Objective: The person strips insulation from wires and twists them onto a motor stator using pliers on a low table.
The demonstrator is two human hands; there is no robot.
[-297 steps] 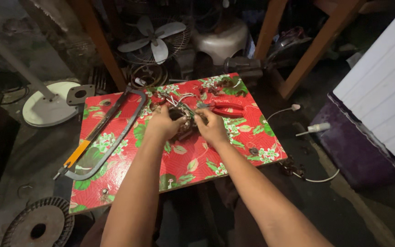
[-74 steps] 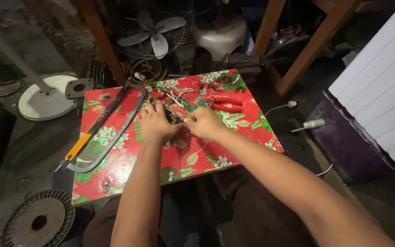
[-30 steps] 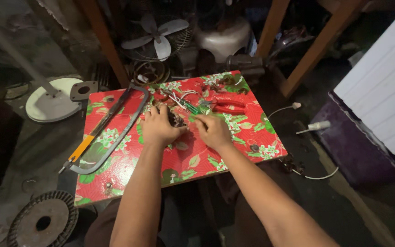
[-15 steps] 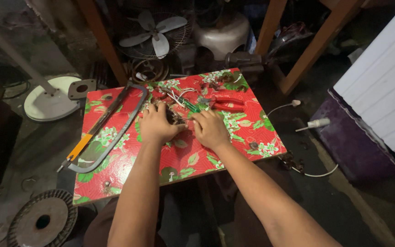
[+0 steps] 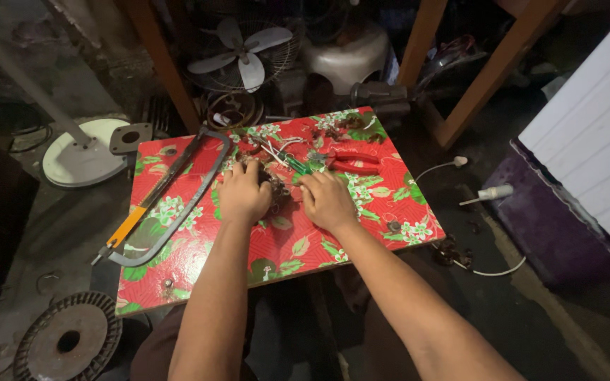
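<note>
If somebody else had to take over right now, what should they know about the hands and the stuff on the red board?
Left hand: curled over a small dark part with wires, mid-board.
Right hand: flat on the red flowered board, fingertips beside that part.
Nearby: red-handled pliers, green-handled tool, hacksaw at left.
Done or left: cannot tell; the part is mostly hidden.

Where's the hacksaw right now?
In the head view, the hacksaw lies diagonally on the left part of the red floral board, just left of the left hand, orange handle toward the near-left edge.
</note>
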